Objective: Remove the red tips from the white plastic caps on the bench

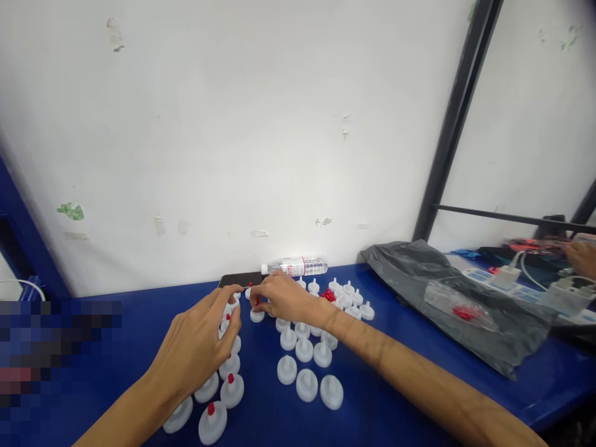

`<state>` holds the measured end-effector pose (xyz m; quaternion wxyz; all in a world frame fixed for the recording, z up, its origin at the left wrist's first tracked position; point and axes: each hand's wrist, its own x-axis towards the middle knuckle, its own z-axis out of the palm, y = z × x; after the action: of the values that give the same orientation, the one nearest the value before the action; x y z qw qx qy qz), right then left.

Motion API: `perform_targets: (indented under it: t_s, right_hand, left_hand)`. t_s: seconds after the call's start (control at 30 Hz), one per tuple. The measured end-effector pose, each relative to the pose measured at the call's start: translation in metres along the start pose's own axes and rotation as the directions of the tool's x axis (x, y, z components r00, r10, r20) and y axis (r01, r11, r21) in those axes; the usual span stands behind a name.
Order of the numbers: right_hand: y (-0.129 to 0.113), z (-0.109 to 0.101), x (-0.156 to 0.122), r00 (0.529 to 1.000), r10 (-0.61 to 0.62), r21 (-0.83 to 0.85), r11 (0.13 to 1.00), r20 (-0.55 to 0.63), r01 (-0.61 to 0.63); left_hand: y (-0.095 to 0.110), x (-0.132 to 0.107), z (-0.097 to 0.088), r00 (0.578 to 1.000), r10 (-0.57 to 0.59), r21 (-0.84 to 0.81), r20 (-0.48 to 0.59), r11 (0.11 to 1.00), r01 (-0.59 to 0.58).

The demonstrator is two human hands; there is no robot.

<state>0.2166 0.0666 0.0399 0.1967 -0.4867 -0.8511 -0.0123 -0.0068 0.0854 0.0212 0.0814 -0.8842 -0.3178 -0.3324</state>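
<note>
My left hand (200, 332) curves over the left group of white nozzle caps, its thumb and index finger around the top of a white nozzle cap (236, 297); how firmly they grip is hard to see. Beside it, my right hand (282, 298) is closed, fingertips pinched at the top of another white nozzle cap (257, 316). A small red tip seems to be between those fingers, mostly hidden. Several caps on the left bear red tips, such as the front white cap with a red tip (213, 424). Caps on the right, like this plain white cap (332, 392), have bare spouts.
A pile of small red tips (328, 295) sits among the right-hand caps. A clear plastic bottle (298, 266) lies by the wall, near a dark flat object (239, 280). Grey plastic sheeting (419, 285) holds a clear bag (460, 307). A power strip (505, 277) and another person's hand (582, 257) are at right.
</note>
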Motion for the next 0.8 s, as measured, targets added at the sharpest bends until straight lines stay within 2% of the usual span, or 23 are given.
perform_targets:
  t_s: [0.07,0.13,0.23,0.3,0.37,0.43,0.5,0.57,0.67,0.73,0.8]
  right_hand:
    - [-0.002,-0.007,0.0,1.0,0.011,0.062,0.998,-0.026,-0.009]
    - [-0.006,-0.016,-0.001,0.996,0.045,0.213,0.977,-0.079,-0.027]
    - [-0.016,-0.029,-0.002,0.983,0.097,0.471,0.882,-0.153,-0.013]
    - [-0.022,-0.037,-0.003,0.981,0.089,0.513,0.858,-0.172,0.012]
    - [-0.026,-0.044,-0.003,0.987,0.038,0.419,0.907,-0.158,0.032]
    - [-0.028,-0.05,-0.003,0.995,-0.041,0.224,0.973,-0.093,0.061]
    - [-0.027,-0.054,-0.004,0.993,-0.118,0.008,0.993,-0.003,0.118]
    - [-0.025,-0.054,-0.005,0.984,-0.175,-0.14,0.974,0.043,0.179]
    - [-0.024,-0.051,-0.006,0.967,-0.249,-0.269,0.929,0.048,0.252]
    - [-0.027,-0.048,-0.005,0.958,-0.28,-0.339,0.897,0.058,0.283]
    - [-0.03,-0.049,-0.003,0.95,-0.306,-0.399,0.864,0.067,0.307]
  left_hand:
    - [0.001,0.0,0.0,0.999,0.029,0.022,-0.022,0.999,-0.029]
    - [0.003,0.0,0.0,0.998,0.049,0.047,-0.037,0.998,-0.047]
    - [0.002,-0.001,0.0,0.998,0.05,0.064,-0.036,0.997,-0.047]
    - [0.001,-0.001,0.0,0.997,0.041,0.049,-0.06,0.998,-0.038]
    - [0.0,0.0,0.0,0.994,0.032,0.035,-0.102,0.999,-0.028]
    - [0.0,0.0,0.001,0.992,0.032,0.017,-0.118,0.999,-0.03]
    - [0.002,0.0,0.0,0.992,0.046,-0.008,-0.119,0.999,-0.048]
    - [0.005,0.0,0.0,0.99,0.06,-0.038,-0.129,0.997,-0.066]
    - [0.009,0.001,-0.004,0.99,0.033,-0.075,-0.14,0.996,-0.044]
    - [0.012,0.005,-0.008,0.995,-0.061,-0.169,-0.08,0.985,0.046]
    - [0.014,0.01,-0.013,0.983,-0.182,-0.326,0.04,0.927,0.185]
